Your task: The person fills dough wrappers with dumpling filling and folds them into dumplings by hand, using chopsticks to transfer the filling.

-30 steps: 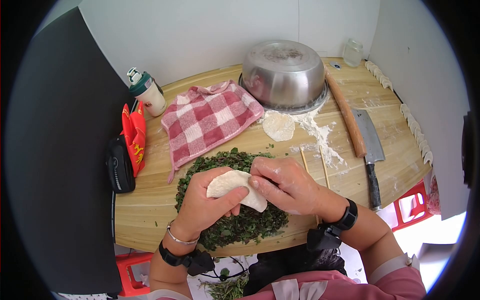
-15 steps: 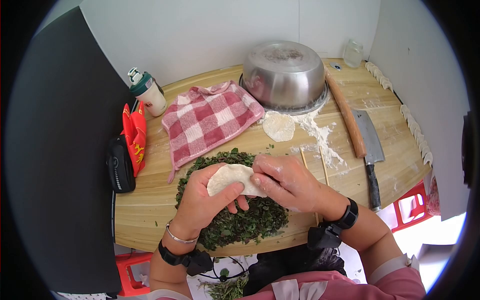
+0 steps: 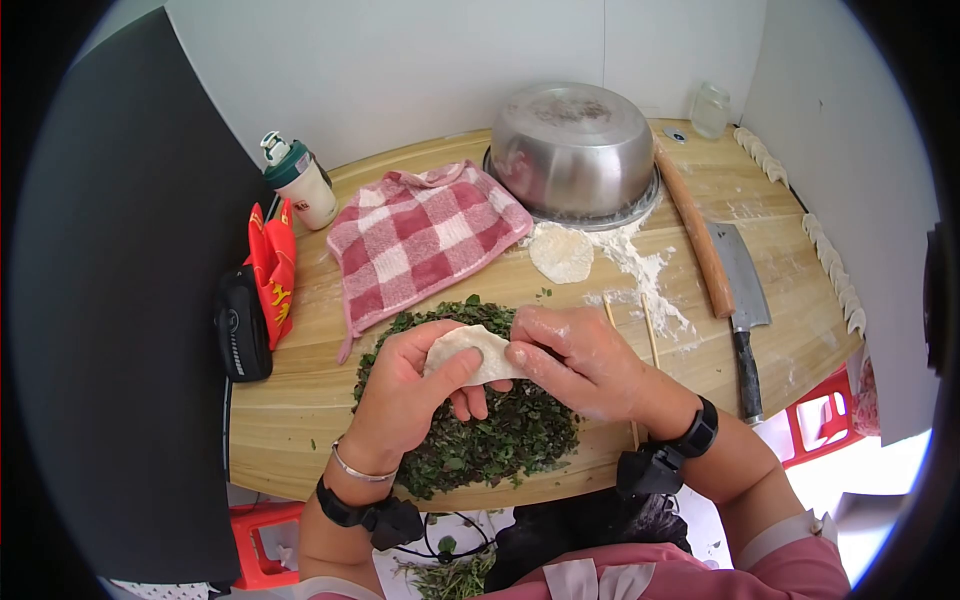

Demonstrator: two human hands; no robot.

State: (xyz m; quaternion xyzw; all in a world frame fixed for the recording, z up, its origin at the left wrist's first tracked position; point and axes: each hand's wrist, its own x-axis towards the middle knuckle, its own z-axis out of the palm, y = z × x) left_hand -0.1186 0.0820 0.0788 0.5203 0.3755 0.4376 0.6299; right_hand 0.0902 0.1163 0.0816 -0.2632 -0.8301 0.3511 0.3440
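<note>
Both hands pinching one folded dumpling wrapper [image 3: 468, 352], left hand [image 3: 415, 385] cupping, right hand [image 3: 570, 360] nipping the edge, over chopped greens [image 3: 490, 440] on desk [image 3: 300, 400]

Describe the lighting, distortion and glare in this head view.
Head view: fisheye bends the table edge and darkens the corners; even daylight, soft shadows under both hands holding the dumpling wrapper; mild sheen on the upturned steel bowl; bright overexposure at lower right.

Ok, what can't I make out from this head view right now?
- Inside of the dumpling wrapper: folded shut, covered by left hand and right hand.
- Under the upturned steel bowl: hidden.
- Chopsticks: lower ends behind the right wrist.
- Dumpling row: too small.
</note>
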